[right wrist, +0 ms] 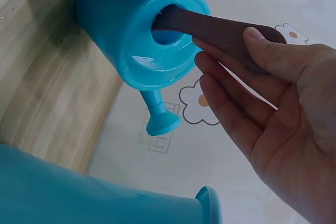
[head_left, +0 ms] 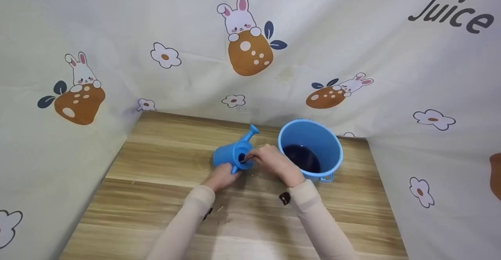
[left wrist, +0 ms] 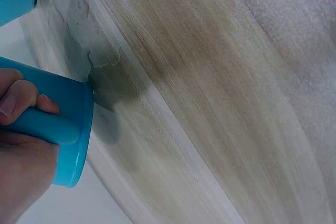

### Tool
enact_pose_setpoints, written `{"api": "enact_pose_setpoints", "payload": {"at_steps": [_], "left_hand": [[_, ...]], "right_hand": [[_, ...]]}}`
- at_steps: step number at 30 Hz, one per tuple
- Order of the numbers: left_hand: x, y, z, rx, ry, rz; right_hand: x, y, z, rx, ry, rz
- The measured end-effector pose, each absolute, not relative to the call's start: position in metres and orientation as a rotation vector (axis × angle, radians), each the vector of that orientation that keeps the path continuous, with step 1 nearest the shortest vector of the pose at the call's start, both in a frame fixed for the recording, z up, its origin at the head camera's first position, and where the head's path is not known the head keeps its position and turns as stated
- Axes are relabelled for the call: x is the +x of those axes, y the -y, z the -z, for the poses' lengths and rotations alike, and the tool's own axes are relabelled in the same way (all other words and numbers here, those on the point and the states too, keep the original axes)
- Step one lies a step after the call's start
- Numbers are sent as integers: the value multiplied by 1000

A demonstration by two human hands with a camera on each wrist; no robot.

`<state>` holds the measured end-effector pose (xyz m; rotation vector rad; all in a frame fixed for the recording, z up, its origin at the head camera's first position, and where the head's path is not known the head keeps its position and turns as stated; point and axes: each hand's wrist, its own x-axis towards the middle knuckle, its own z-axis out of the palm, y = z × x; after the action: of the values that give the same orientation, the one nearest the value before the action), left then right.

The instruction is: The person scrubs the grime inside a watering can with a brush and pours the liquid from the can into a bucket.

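A blue watering can (head_left: 226, 155) stands near the middle of the wooden surface, its spout pointing to the back right. My left hand (head_left: 221, 177) grips its handle, fingers curled round it in the left wrist view. My right hand (right wrist: 283, 87) pinches a dark brown, flat-handled tool (right wrist: 218, 31) between thumb and fingers. The tool's far end goes through the round opening in the can's top and is hidden inside, so its kind does not show. To the right of the right hand stands a blue bucket (head_left: 332, 138) with a dark bottom.
The wooden surface (head_left: 156, 158) has wet patches and small droplets near the can. Pale cloth walls (head_left: 188, 87) printed with rabbits and flowers enclose it at the back and sides. The bucket's handle (head_left: 328, 178) hangs at its front right.
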<state>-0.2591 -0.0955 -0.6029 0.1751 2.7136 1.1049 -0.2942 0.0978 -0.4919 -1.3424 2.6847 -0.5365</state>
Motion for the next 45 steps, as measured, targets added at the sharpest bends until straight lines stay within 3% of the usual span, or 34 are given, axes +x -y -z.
{"api": "enact_pose_setpoints", "payload": {"at_steps": [23,45], "left_hand": [[-259,96,607,180,-2718,-1085],[-258,96,605,170,-2709,-1111]], "right_hand": [[-293,-92,499,-1310,-2696,532],[-292,-87,531,-1225,-2744,597]]}}
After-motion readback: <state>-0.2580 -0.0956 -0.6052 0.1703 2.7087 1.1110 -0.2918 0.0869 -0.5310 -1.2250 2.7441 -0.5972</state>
